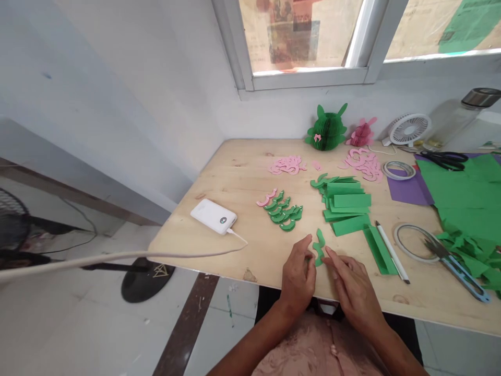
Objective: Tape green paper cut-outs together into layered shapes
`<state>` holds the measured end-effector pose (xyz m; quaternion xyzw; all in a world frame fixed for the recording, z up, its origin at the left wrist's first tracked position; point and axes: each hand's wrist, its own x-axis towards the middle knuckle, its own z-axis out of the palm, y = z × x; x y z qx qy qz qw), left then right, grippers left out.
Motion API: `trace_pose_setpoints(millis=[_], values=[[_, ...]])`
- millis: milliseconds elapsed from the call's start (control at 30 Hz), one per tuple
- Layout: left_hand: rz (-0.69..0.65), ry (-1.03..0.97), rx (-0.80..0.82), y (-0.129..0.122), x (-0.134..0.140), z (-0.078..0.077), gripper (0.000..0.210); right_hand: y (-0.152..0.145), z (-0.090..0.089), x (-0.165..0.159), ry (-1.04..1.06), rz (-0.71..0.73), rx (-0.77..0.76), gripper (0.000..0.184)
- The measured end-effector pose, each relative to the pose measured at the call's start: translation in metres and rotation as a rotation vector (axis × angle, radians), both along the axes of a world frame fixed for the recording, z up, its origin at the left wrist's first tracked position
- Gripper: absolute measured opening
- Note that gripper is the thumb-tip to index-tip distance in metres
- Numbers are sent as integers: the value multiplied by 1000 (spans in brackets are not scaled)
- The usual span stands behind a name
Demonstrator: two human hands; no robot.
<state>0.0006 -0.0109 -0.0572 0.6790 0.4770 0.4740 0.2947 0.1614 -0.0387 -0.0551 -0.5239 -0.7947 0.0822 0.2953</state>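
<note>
A small wavy green paper cutout (319, 246) stands out between my two hands near the table's front edge. My left hand (298, 272) is at its left side, fingers bent and thumb apart from the index finger. At the cutout's right edge are the fingertips of my right hand (353, 286), drawn together on it; the exact grip is partly hidden. Ahead and to the left lies a group of green wavy cutouts (287, 211), with a pink wavy cutout (266, 198) beside them. Folded green paper strips (350, 201) are piled ahead to the right.
A white power bank (214, 215) with a cable lies left. Right are a white pen (391, 251), tape rolls (399, 170), a blue-handled cutter or scissors (464, 274), black scissors (444, 160) and green sheets (462, 193). Pink cutouts (288, 165) and a green paper figure (329, 130) stand farther back.
</note>
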Motion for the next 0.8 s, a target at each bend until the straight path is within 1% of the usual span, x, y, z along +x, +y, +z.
trace_pose_setpoints(millis=[100, 200, 267, 367, 467, 600, 700, 800], values=[[24, -161, -123, -1, -2, 4, 47, 1, 1, 0, 1, 2, -10, 60], [83, -420, -258, 0, -3, 12, 44, 1, 3, 0, 13, 10, -27, 61], [110, -565, -318, 1, -4, 19, 44, 1, 5, -1, 29, 9, -46, 60], [129, -687, -416, 3, -3, 32, 43, 0, 6, -2, 67, -3, -78, 58], [139, -794, -520, 5, -1, 41, 44, -1, 8, -1, 151, -33, -107, 50], [136, -902, -614, 6, -1, 48, 47, 2, 16, 1, 328, -118, -191, 33], [98, -895, -646, 5, -1, 49, 50, 10, 29, 0, 426, -155, -247, 24], [51, -855, -647, 3, -1, 48, 52, 19, 42, -5, 431, -144, -284, 20]])
